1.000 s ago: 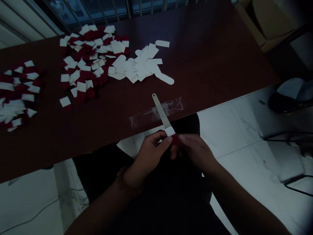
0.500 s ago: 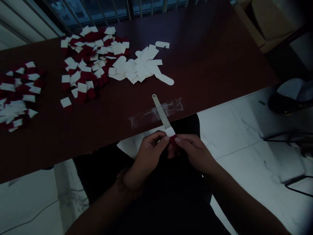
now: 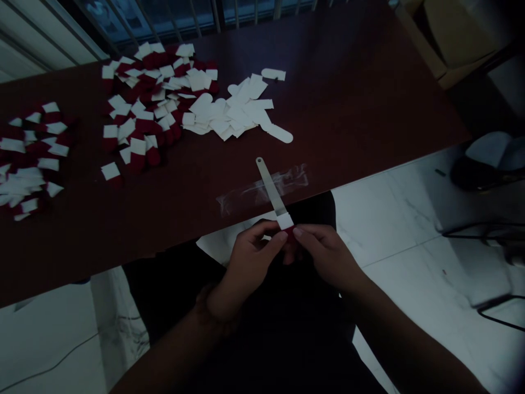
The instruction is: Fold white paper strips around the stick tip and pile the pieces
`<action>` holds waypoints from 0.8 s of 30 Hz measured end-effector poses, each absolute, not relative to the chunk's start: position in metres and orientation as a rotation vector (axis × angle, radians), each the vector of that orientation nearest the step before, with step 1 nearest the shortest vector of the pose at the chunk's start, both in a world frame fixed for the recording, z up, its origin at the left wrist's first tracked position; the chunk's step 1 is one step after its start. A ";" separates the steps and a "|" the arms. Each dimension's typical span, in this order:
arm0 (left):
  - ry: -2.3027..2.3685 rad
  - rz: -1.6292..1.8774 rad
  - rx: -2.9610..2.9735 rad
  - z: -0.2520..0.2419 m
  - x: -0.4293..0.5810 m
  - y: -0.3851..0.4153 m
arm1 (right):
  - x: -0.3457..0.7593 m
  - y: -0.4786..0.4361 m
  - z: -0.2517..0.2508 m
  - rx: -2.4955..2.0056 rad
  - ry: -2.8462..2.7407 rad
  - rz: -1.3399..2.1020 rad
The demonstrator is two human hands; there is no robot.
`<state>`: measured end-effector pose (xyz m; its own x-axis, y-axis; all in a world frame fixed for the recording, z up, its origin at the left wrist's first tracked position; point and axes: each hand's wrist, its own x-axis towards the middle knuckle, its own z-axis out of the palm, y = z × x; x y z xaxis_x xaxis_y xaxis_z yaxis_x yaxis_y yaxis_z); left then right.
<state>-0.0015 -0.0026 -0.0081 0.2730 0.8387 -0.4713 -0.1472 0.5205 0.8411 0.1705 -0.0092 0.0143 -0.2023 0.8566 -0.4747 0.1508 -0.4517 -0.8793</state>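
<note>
Over my lap, at the table's front edge, my left hand (image 3: pixel 256 251) and my right hand (image 3: pixel 326 251) pinch a small dark-red fabric sleeve (image 3: pixel 290 234) from its two sides. Both thumbs press on its front; the fingers behind are partly hidden. A white card end (image 3: pixel 285 221) sticks out of the sleeve's top. From there a flat metal strip (image 3: pixel 270 186), like a steel ruler with a round hole at its far end, reaches up over the table. Whether its lower end is inside the sleeve is hidden.
Clear plastic film (image 3: pixel 293 178) lies under the strip on the brown table (image 3: pixel 348 109). Loose white cards (image 3: pixel 235 112) are heaped beyond it. Red-and-white pieces form a pile (image 3: pixel 143 117) to their left and another pile (image 3: pixel 33 158) farther left. A cardboard box (image 3: pixel 447 44) stands back right.
The left thumb has shifted slightly to the right on the red sleeve. Both hands keep their pinch, and the strip and piles look the same.
</note>
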 end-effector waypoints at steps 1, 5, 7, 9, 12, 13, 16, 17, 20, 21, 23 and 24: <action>1.121 0.766 0.760 -0.008 -0.002 -0.002 | 0.171 -0.009 0.014 -1.537 -1.193 1.685; 1.186 0.762 0.736 -0.007 -0.001 -0.002 | 0.173 -0.009 0.010 -1.586 -1.135 1.548; 1.194 0.756 0.736 -0.005 0.000 -0.001 | 0.173 -0.008 0.010 -1.565 -1.171 1.530; 1.194 0.756 0.740 -0.003 0.002 0.001 | 0.172 -0.005 0.011 -1.536 -1.245 1.547; 1.183 0.769 0.749 -0.001 0.004 0.006 | 0.169 0.001 0.012 -1.522 -1.282 1.556; 1.183 0.768 0.755 -0.001 0.005 0.006 | 0.169 0.002 0.012 -1.529 -1.280 1.553; 1.215 0.721 0.799 -0.001 0.006 -0.002 | 0.172 -0.010 0.009 -1.592 -1.283 1.568; 1.233 0.682 0.831 0.000 0.005 -0.009 | 0.175 -0.020 0.008 -1.623 -1.290 1.598; 1.217 0.487 0.981 0.007 -0.003 -0.036 | 0.183 -0.061 0.007 -1.678 -1.344 1.782; 1.165 0.419 1.038 0.010 -0.007 -0.044 | 0.186 -0.074 0.009 -1.685 -1.379 1.831; 1.091 0.343 1.133 0.020 -0.013 -0.053 | 0.187 -0.091 0.014 -1.719 -1.427 1.812; 1.081 0.359 1.178 0.025 -0.016 -0.053 | 0.186 -0.093 0.019 -1.711 -1.456 1.767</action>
<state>-0.0161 -0.0531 0.0246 0.4841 0.7248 -0.4901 0.2881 0.3968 0.8715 0.1860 -0.0931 0.0190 -0.2576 0.7703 -0.5833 0.4249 -0.4519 -0.7844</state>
